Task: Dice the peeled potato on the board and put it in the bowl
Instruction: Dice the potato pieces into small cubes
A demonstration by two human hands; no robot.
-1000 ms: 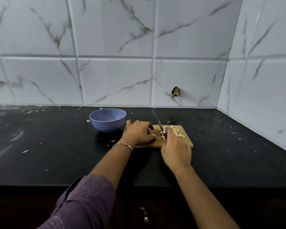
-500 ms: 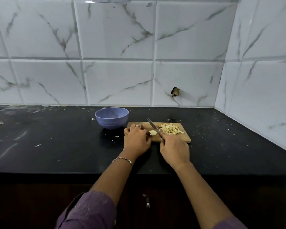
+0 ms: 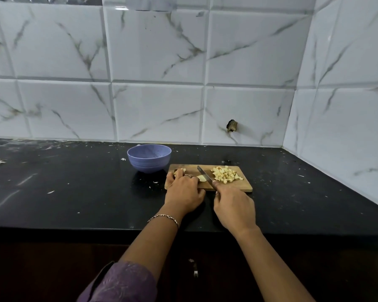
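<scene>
The left hand curls over the potato piece, steadying it; the right hand grips the knife. Dice lie heaped at the board's 3 o'clock, clear of cutting.

left hand covered most of the potato piece, and the knife handle was lost inside the right hand.

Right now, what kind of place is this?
Probably a home kitchen: black countertop against marble-look wall tiles; a wooden cutting board with diced potato; right hand gripping a knife, left hand holding the uncut piece.
</scene>
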